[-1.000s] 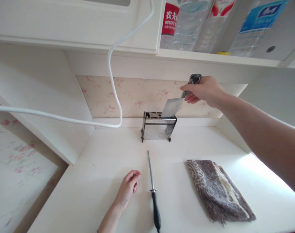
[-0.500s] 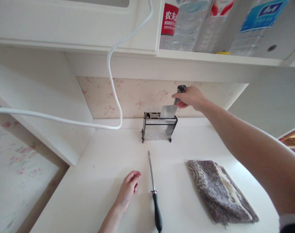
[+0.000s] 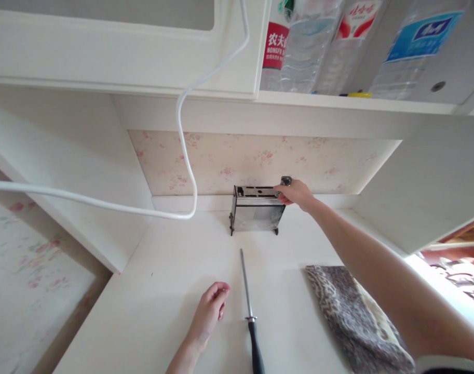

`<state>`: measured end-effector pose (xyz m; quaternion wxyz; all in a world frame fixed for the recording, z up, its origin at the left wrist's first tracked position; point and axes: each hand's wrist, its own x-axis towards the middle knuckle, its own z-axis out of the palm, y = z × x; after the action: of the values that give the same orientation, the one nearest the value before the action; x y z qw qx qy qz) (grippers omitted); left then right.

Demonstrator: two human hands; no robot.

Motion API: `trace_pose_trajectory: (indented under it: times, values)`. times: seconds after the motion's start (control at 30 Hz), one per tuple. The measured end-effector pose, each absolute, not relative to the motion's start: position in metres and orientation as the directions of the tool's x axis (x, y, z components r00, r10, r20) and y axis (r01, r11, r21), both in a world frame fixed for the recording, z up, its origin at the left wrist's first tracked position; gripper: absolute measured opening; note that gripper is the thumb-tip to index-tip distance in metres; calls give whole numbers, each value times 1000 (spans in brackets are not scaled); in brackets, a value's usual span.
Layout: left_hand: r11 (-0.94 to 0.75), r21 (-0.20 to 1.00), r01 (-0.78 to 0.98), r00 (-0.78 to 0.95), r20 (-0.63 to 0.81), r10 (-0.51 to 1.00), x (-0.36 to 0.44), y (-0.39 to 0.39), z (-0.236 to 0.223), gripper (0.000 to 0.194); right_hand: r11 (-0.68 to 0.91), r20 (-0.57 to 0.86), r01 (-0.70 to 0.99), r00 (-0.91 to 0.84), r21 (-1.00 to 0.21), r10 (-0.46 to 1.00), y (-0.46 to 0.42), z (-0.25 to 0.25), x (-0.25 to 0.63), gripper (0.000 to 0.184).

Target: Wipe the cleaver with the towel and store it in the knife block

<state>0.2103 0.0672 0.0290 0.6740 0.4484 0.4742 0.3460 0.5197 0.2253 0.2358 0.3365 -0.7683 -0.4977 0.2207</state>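
My right hand (image 3: 296, 194) is closed round the dark, speckled handle of a kitchen knife (image 3: 285, 181). The blade sits down inside a slotted knife holder (image 3: 256, 218), and a darker patch of it shows through the holder's front. This holder stands upright on the white counter (image 3: 182, 291) near the back wall. My left hand (image 3: 210, 314) rests over the counter with its fingers curled shut and nothing visible in them. Just to its right lies a honing steel (image 3: 247, 296) with a black handle, its tip toward the holder.
A folded grey-brown patterned cloth (image 3: 349, 317) lies on the counter at right, partly under my right forearm. A white cable (image 3: 188, 156) hangs across the left side. Overhead, a shelf (image 3: 357, 102) carries several plastic bottles (image 3: 310, 47). White side panels flank the counter.
My right hand has moved down, and the knife blade has gone from standing above the holder's top to inside the slot. My left hand and the honing steel keep their places.
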Motion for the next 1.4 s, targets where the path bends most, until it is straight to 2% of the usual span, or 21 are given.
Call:
trace_pose_trajectory:
  times: [0.4, 0.5, 0.6, 0.7, 0.77, 0.8, 0.9, 0.97, 1.03, 1.1, 1.27, 1.4]
  values:
    - [311, 950, -20, 310, -290, 906, 213, 68, 25, 28, -203, 43, 580, 383, -789, 923, 199, 208, 521, 49]
    - [272, 962, 12, 312, -262, 913, 213, 67, 23, 29, -166, 80, 578, 376, -799, 923, 169, 180, 522, 51]
    - [219, 971, 97, 324, -239, 915, 214, 65, 24, 30, -202, 16, 522, 384, -829, 923, 134, 138, 532, 46]
    - [23, 960, 280, 370, -130, 920, 216, 54, 29, 29, -270, -37, 582, 380, -767, 924, 96, 92, 553, 37]
    - [-246, 875, 418, 475, 20, 880, 219, 42, 35, 28, -309, -26, 671, 397, -675, 917, 71, 64, 568, 33]
    - [-402, 787, 468, 552, 95, 829, 220, 36, 39, 31, -331, -12, 701, 418, -632, 908, 59, 52, 574, 31]
    - [-782, 389, 487, 767, 238, 596, 225, 23, 51, 47, -366, 60, 712, 495, -599, 867, 32, 27, 582, 32]
    - [-895, 156, 418, 856, 261, 445, 228, 22, 60, 39, -368, 90, 697, 526, -615, 845, 23, 21, 581, 34]
    - [-938, 22, 347, 904, 259, 341, 231, 25, 67, 24, -385, 83, 705, 531, -595, 844, 22, 22, 577, 34]
    - [-955, -39, 293, 927, 255, 274, 234, 30, 71, 15, -398, 64, 737, 510, -546, 858, 24, 26, 574, 33]
    - [-970, -120, 212, 942, 289, 170, 244, 39, 77, 17, -365, 57, 770, 459, -523, 887, 27, 29, 574, 32]
    - [-979, -12, 205, 929, 317, 191, 249, 61, 115, 16, -367, 46, 751, 465, -549, 884, 25, 28, 576, 32]
